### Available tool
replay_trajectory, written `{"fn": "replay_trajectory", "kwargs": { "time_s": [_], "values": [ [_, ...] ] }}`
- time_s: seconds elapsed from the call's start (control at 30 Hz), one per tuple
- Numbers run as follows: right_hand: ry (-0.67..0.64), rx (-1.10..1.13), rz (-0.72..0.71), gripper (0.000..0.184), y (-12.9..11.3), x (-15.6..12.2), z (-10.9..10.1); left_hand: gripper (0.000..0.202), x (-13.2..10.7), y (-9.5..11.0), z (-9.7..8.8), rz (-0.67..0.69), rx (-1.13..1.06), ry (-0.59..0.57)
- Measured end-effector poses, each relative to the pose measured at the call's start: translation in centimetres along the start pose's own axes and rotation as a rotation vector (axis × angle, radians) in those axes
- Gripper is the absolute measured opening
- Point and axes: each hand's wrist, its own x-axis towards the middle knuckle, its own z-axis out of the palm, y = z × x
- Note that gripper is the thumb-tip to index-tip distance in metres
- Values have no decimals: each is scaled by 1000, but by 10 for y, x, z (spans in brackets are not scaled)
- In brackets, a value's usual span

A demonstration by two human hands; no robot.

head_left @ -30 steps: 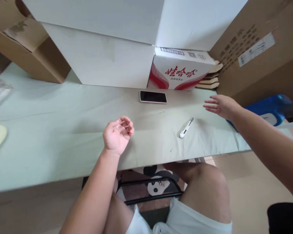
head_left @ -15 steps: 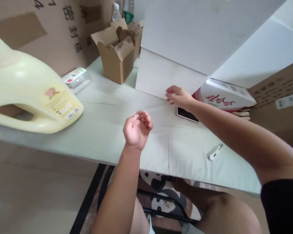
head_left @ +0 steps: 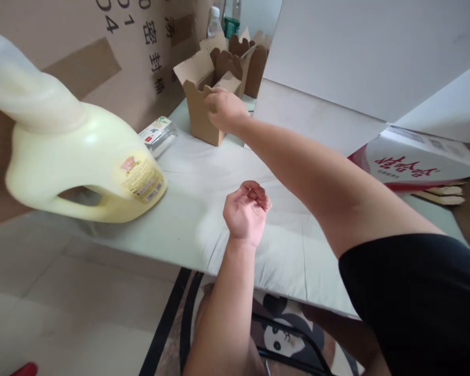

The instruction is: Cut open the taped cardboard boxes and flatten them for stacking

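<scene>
The right hand [head_left: 227,110] is at the near right side of a brown cardboard box [head_left: 201,117] with raised, notched flaps, which stands toward the far side of the pale green cloth-covered desk [head_left: 190,227]. Its fingers bend by the box's upper edge; whether its grip clasps the cardboard, I cannot tell. The left hand [head_left: 246,216], nearer, is palm up above the desk, fingers loosely curled and its grip released. Just left of the box lies a clear-wrapped packet [head_left: 156,131] with a printed white top. Farther left and nearer stands a pale yellow plastic jug [head_left: 97,167] with a handle hole. To the right of the box rises a smooth white panel [head_left: 325,57], and farther right sits a white carton [head_left: 407,167] with red lettering.
</scene>
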Motion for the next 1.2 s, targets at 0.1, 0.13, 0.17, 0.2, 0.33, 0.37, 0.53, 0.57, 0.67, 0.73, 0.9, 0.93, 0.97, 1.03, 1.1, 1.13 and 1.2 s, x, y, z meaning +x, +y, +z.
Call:
{"fn": "replay_trajectory", "kwargs": {
  "time_s": [0.1, 0.13, 0.17, 0.2, 0.33, 0.37, 0.53, 0.57, 0.67, 0.73, 0.9, 0.93, 0.97, 1.03, 1.1, 1.13, 1.2],
  "values": [
    [89, 45, -9, 37, -1, -46, -7, 15, 2, 4, -7, 229, 123, 225],
    [114, 74, -7, 38, 2, -69, -12, 12, 4, 7, -12, 338, 182, 341],
    [161, 142, -9, 37, 6, -96, -17, 9, 4, 10, -17, 445, 245, 464],
    [201, 217, -23, 33, 12, -126, -23, 8, 5, 13, -22, 543, 296, 558],
    [336, 414, -67, 8, 45, -264, -52, 7, 3, 25, -33, 809, 415, 656],
    [358, 452, -37, 8, 52, -299, -60, 8, 2, 25, -31, 819, 438, 604],
    [508, 514, 193, 15, 74, -428, -84, 35, 1, -3, -14, 675, 546, -8],
    [534, 519, 210, 14, 76, -441, -85, 41, 2, -11, -12, 639, 589, -93],
    [671, 546, 245, 15, 82, -459, -82, 48, 6, -36, -9, 616, 734, -170],
    [797, 570, 269, 23, 86, -463, -77, 52, 9, -48, -9, 667, 796, -164],
    [796, 573, 234, 44, 98, -478, -70, 55, 7, -69, -6, 742, 865, -210],
    [757, 553, 221, 48, 101, -482, -69, 54, 6, -73, -5, 741, 889, -229],
    [726, 516, 212, 48, 104, -485, -68, 53, 5, -77, -5, 739, 922, -248],
    [695, 411, 205, 41, 110, -490, -67, 48, 2, -85, -5, 754, 1005, -289],
    [711, 310, 231, 29, 116, -493, -65, 42, 2, -91, -6, 798, 1073, -355],
    [745, 280, 254, 27, 119, -493, -63, 38, 2, -93, -6, 823, 1097, -383],
    [827, 291, 287, 41, 123, -493, -58, 30, 3, -96, -6, 853, 1129, -403]
  ]
}}
